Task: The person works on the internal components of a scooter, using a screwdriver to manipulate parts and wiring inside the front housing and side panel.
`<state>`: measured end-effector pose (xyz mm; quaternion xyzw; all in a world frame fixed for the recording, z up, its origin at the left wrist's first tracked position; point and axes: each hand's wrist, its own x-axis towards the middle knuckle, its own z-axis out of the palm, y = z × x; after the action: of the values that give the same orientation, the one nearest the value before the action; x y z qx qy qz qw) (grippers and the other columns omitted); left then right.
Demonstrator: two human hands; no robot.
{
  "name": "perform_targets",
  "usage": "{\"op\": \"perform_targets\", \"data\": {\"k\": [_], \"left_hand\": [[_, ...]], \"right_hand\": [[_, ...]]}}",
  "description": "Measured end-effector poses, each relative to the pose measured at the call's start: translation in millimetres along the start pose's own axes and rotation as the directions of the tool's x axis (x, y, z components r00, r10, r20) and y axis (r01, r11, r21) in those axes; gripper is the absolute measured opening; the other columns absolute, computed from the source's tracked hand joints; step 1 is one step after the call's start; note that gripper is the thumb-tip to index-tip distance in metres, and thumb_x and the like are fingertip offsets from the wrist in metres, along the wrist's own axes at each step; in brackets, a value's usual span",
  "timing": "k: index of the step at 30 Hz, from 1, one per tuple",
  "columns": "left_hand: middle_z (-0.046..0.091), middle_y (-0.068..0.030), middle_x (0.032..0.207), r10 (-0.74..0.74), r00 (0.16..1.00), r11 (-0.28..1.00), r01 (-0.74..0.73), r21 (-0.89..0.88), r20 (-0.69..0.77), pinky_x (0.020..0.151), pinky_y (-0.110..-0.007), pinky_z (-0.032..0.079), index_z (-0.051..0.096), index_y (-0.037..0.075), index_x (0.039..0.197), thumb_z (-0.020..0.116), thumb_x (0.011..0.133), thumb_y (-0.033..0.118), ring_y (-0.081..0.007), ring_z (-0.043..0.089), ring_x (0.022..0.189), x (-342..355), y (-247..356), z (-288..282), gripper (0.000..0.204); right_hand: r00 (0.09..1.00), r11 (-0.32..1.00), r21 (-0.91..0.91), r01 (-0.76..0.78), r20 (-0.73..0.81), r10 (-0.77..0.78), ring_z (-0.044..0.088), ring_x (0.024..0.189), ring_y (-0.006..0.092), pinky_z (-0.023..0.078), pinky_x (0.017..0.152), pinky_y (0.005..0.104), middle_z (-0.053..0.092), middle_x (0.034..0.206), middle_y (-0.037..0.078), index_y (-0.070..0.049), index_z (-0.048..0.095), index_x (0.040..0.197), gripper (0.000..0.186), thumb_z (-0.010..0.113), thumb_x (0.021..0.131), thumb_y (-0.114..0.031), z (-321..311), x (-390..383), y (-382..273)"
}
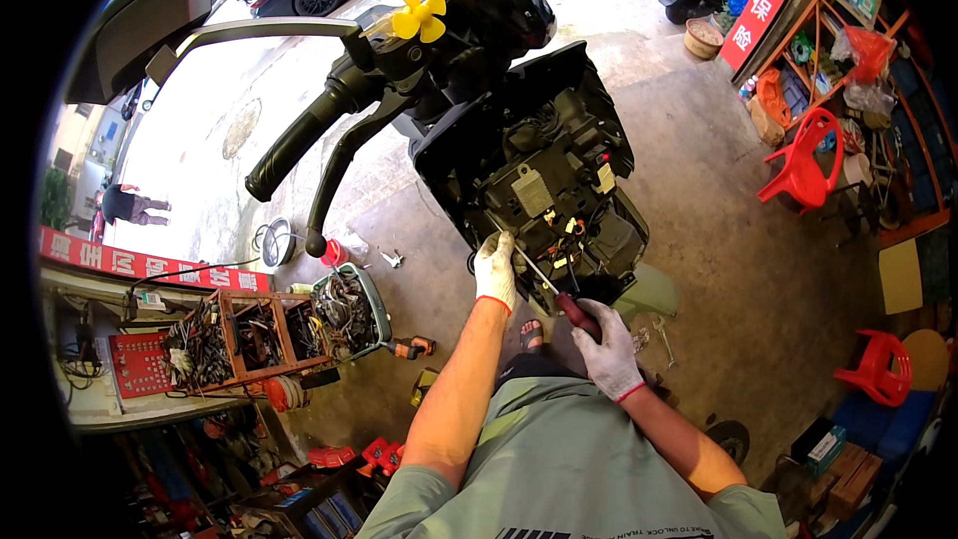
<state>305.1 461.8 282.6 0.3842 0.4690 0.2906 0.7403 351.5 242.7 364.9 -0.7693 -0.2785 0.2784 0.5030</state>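
A scooter or small motorcycle stands before me, its open black body (pixel 529 155) showing a control box (pixel 532 190), connectors and loose wires. My right hand (pixel 606 344), in a pale work glove with a red cuff, is closed around the dark red handle of a screwdriver (pixel 573 309). The metal shaft slants up and left toward my left hand (pixel 496 269), also gloved. That hand's fingers are drawn together at the left edge of the open body, by the shaft's tip; what they pinch is hidden.
Above the body are the handlebar grip (pixel 299 145), brake lever (pixel 339 165) and mirror (pixel 140 30). A cordless drill (pixel 409 347) and a wrench (pixel 664 341) lie on the floor. A tool rack (pixel 239 339) stands left, red chairs (pixel 806 165) right.
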Motion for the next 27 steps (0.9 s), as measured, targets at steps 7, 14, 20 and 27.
{"op": "perform_targets", "data": {"k": [7, 14, 20, 27], "left_hand": [[0.061, -0.0020, 0.078, 0.007, 1.000, 1.000, -0.007, 0.023, 0.020, 0.054, -0.027, 0.043, 0.063, 0.003, 0.106, 0.058, 0.100, 0.024, -0.0115, 0.053, 0.059, 7, -1, -3, 0.022], [0.064, -0.0029, 0.080, -0.044, 0.998, 0.996, 0.040, 0.086, 0.046, 0.054, -0.027, 0.044, 0.063, 0.004, 0.106, 0.058, 0.100, 0.025, -0.0114, 0.054, 0.059, 5, 7, -4, 0.022], [0.065, -0.0043, 0.081, -0.030, 0.997, 0.999, 0.027, 0.043, 0.069, 0.055, -0.026, 0.045, 0.063, 0.004, 0.106, 0.059, 0.099, 0.024, -0.0114, 0.055, 0.059, 3, 1, -8, 0.021], [0.066, -0.0041, 0.080, -0.043, 0.998, 0.998, 0.041, 0.039, 0.051, 0.054, -0.026, 0.046, 0.063, 0.004, 0.102, 0.063, 0.098, 0.023, -0.0115, 0.056, 0.059, 2, 3, -5, 0.019]], "right_hand": [[0.997, 0.998, -0.026, 0.059, -0.038, -0.060, 0.060, 0.108, 0.0270, 0.046, 0.097, 0.0349, 0.062, 0.115, 0.015, -0.002, 0.059, 0.125, 0.043, 0.068, 0.083, -0.007, 6, -3, 4], [0.989, 0.991, -0.032, 0.130, -0.072, -0.132, 0.062, 0.099, 0.0255, 0.049, 0.089, 0.0351, 0.063, 0.108, 0.014, -0.002, 0.059, 0.126, 0.038, 0.063, 0.089, -0.011, 13, -2, 10], [0.750, 0.084, 0.792, -0.605, 0.531, 0.395, 0.067, 0.077, 0.0220, 0.052, 0.067, 0.0333, 0.067, 0.102, 0.016, -0.001, 0.051, 0.132, 0.047, 0.027, 0.107, -0.032, 0, 7, 6], [0.934, 0.633, 0.693, -0.344, 0.179, 0.311, 0.060, 0.077, 0.0163, 0.048, 0.065, 0.0279, 0.063, 0.096, 0.008, -0.004, 0.054, 0.131, 0.038, 0.051, 0.102, -0.028, 7, -8, 29]]}}
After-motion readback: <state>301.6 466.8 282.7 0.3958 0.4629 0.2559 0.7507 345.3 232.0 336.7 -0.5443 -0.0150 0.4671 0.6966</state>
